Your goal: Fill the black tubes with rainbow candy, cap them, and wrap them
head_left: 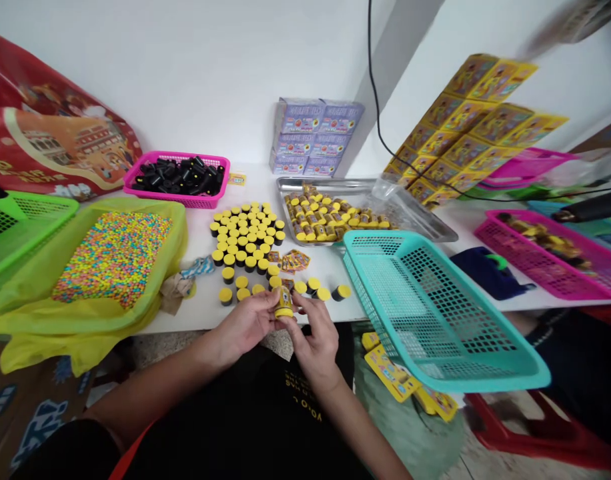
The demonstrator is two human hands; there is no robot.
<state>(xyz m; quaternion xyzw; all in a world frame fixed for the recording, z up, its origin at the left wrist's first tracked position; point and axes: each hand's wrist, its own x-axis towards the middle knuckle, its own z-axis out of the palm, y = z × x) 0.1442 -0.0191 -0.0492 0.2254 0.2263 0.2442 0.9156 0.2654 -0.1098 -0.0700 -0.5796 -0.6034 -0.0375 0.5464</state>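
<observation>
Between my two hands, just over the table's front edge, is a small canister (284, 304) with a yellow cap pointing down toward me and a printed label round its body. My left hand (250, 321) pinches it from the left, and the fingers of my right hand (316, 333) close on it from the right. Just beyond stand many black canisters with yellow caps (243, 233), bunched together on the white table. A small pile of printed labels (294, 261) lies beside them. Labelled canisters (325, 217) fill much of a metal tray (438, 230) behind.
At left, a yellow-lined basket (173, 220) holds colourful beads (115, 253); a pink basket (218, 200) holds black canisters. A turquoise basket (410, 307) overhangs the front edge at right. Purple boxes (315, 137) and yellow boxes (465, 130) are stacked behind. A person's dark sleeve (575, 353) shows far right.
</observation>
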